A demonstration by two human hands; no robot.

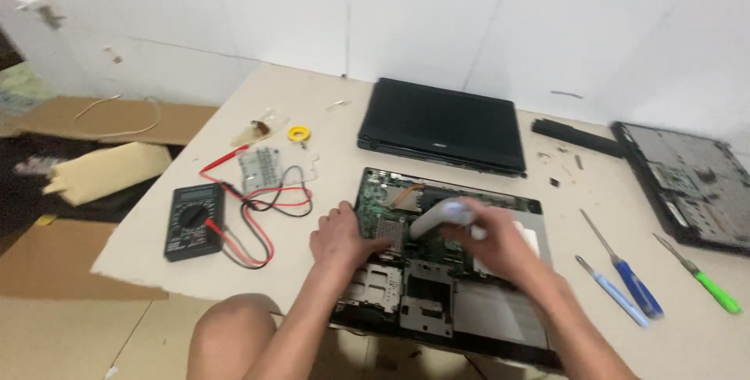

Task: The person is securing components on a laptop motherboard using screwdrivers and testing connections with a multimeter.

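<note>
Two bare hands work over an opened laptop base (500,313) lying at the near edge of a pale table (328,114). Left hand (337,235) rests on the green circuit board (383,200) at the base's 10 o'clock corner; its fingers are curled downward against the board, and whether they pinch anything cannot be told. Right hand (500,243) is closed around a blurred white, rounded tool (441,216), its tip pointing toward 9 o'clock and sitting just beside the left hand, above the board.

At 12 o'clock from the base, just beside it, lies a closed black laptop (441,124). At 9 o'clock, a black multimeter (195,222) lies flat with red and black test leads (258,224) looped toward the base. Beyond the leads, at 11 o'clock, sit a clear plastic packet (269,165) and a small yellow tape roll (298,134).

At 3 o'clock, three screwdrivers lie apart from the base: a light-blue-handled one (617,294), a dark-blue-handled one (637,286) touching or nearly touching it, and a green-handled one (715,290) farther out. At 2 o'clock rests a second stripped laptop shell (687,185), with a black strip (574,136) just beside it.
</note>
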